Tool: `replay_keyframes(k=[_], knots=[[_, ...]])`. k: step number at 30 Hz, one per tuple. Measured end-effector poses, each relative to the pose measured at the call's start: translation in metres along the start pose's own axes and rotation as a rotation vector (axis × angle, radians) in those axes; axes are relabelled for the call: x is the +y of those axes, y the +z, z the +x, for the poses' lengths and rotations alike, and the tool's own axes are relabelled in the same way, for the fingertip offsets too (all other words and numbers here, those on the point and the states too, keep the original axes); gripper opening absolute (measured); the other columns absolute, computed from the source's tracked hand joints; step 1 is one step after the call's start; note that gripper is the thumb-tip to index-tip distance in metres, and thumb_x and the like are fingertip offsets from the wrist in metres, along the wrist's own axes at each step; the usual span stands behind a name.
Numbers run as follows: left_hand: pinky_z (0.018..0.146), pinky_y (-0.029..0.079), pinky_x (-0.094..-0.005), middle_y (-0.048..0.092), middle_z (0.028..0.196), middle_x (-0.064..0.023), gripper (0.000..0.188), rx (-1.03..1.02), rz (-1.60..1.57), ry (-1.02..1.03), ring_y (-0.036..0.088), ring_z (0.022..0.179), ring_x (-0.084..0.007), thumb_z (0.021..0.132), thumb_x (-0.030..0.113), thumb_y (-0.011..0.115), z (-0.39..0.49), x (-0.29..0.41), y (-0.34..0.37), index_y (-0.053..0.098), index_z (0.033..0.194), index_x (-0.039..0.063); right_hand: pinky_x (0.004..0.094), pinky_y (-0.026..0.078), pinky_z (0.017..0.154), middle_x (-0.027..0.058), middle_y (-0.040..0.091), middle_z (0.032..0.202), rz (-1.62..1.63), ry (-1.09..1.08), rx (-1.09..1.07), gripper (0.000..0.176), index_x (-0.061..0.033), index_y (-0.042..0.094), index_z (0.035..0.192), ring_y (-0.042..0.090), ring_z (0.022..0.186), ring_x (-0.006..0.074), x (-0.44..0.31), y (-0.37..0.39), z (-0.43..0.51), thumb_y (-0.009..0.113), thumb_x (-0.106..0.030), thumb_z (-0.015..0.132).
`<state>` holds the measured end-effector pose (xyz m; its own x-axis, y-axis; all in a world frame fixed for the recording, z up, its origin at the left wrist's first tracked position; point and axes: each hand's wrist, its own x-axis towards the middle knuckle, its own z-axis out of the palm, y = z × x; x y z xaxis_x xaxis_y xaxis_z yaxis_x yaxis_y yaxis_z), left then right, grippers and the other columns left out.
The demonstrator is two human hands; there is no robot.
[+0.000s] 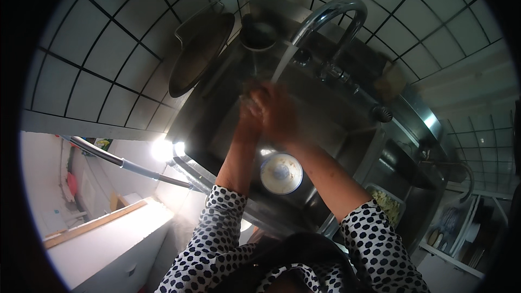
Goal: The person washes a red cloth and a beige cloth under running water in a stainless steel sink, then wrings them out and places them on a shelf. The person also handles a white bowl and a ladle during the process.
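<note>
My left hand (254,108) and my right hand (279,114) are pressed together under the water (283,63) that runs from a curved chrome faucet (325,10). Both hands are blurred, and it cannot be told whether anything lies between them. Below them, between my forearms, a white bowl with a blue rim (281,173) sits in the stainless steel sink (321,126). My sleeves are white with dark dots.
A large wok (202,55) leans on the tiled wall at the left. A dark round pot (257,34) stands at the sink's back corner. To the right, a tray of chopped pale-green food (384,207) lies in a neighbouring basin. A metal pole (138,169) crosses the lower left.
</note>
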<state>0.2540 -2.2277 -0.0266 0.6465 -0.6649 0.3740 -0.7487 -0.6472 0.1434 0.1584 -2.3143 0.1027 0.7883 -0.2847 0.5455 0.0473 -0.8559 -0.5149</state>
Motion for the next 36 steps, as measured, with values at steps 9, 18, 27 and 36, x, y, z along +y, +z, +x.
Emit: replay_keyframes(k=[9,18,27,36], knots=[[0.044,0.046,-0.0297,0.058,0.074,-0.0030,0.032,-0.254,-1.958,-0.656,0.058,0.056,-0.0182,0.097,0.044,0.046,0.023,0.051,-0.082,0.056,0.100,0.014,0.0476,0.046,0.078,0.0185,0.063,0.098,0.434,0.784,-0.113,0.018,-0.0070,0.064,0.092,0.061,0.091,0.0370,0.085,0.007,0.001,0.053,-0.022,0.090],[0.083,0.050,-0.0397,0.063,0.095,-0.0100,0.039,-0.099,-2.498,-0.354,0.062,0.087,-0.0217,0.096,0.043,0.048,0.046,0.031,-0.070,0.057,0.104,0.006,0.0442,0.044,0.079,0.0122,0.059,0.097,0.130,-0.108,0.258,0.017,-0.0108,0.062,0.096,0.056,0.087,0.0345,-0.010,-0.004,0.015,0.062,-0.022,0.083],[0.072,0.052,-0.0304,0.061,0.087,-0.0053,0.024,-0.184,-2.149,-0.799,0.062,0.080,-0.0178,0.095,0.031,0.050,0.026,0.051,-0.066,0.057,0.104,0.010,0.0463,0.045,0.081,0.0162,0.060,0.095,0.044,0.365,-0.105,0.022,-0.0080,0.062,0.098,0.058,0.091,0.0383,0.063,0.014,0.019,0.056,-0.026,0.087],[0.073,0.054,-0.0319,0.063,0.095,-0.0068,0.041,-0.271,-2.574,-0.977,0.064,0.085,-0.0211,0.096,0.046,0.050,0.049,0.043,-0.109,0.056,0.111,0.008,0.0519,0.040,0.092,0.0147,0.048,0.125,0.140,-0.013,0.085,0.028,-0.0110,0.061,0.107,0.045,0.116,0.0413,-0.003,-0.006,-0.002,0.065,-0.026,0.084]])
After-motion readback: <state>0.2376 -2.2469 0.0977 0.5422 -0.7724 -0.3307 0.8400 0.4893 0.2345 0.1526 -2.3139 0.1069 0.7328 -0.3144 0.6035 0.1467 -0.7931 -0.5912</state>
